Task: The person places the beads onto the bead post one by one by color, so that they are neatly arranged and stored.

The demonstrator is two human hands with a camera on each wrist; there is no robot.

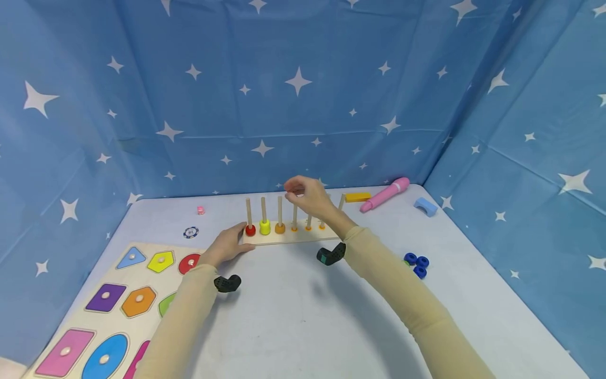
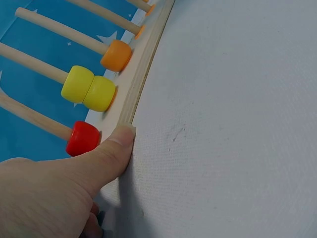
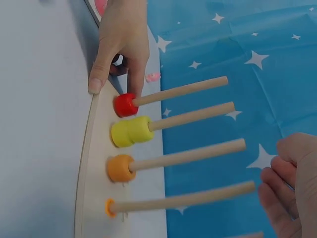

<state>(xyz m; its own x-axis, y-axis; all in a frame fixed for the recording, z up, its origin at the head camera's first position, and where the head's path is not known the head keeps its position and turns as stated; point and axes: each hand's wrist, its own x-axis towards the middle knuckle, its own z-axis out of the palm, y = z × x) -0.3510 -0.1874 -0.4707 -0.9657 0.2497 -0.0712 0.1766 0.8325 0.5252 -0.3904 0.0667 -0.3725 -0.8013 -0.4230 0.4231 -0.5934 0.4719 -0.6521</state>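
Observation:
A wooden peg board with several upright pegs stands mid-table. Its left pegs carry a red bead, two yellow beads and an orange bead; thin orange rings sit at the feet of the pegs further right. My left hand pinches the board's left end, thumb on the front edge and a finger behind by the red bead. My right hand hovers at the top of the fourth peg. Its fingers are curled and nothing shows in them.
A shape puzzle board lies at the front left. Blue rings sit to the right. A pink pen-shaped toy, yellow block, light blue arch, chip and pink cube lie near the back. Starry blue cloth walls the table.

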